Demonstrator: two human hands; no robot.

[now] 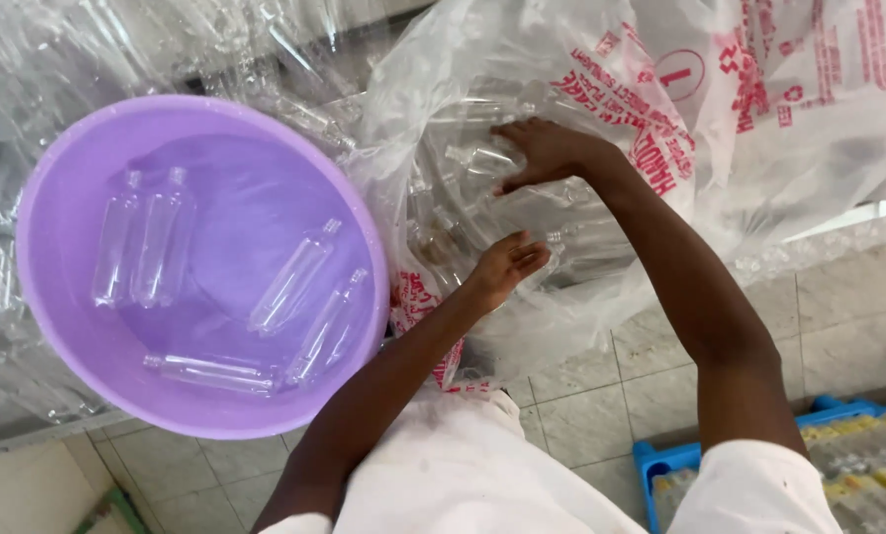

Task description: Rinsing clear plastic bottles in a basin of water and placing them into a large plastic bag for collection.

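The right hand (547, 150) is laid flat, fingers spread, on clear bottles (482, 158) inside a large clear bag (601, 69) with red print; its grip is released, nothing being grasped. The left hand (502, 265) is placed lower at the bag's mouth, fingers curled toward the plastic. Whether its grip is clenched on a bottle or on the film cannot be told. More bottles are seen through the bag between the 2 hands.

Just left of the bag, touching its edge, a purple basin (57, 198) is set. In it 5 clear bottles are lying on their sides: 2 side by side at the left, 2 slanted at the right, 1 along the lower wall. Crumpled clear plastic is spread behind the basin. A pale tiled floor (601, 396) is seen below, and a blue crate (660, 460) at the lower right.
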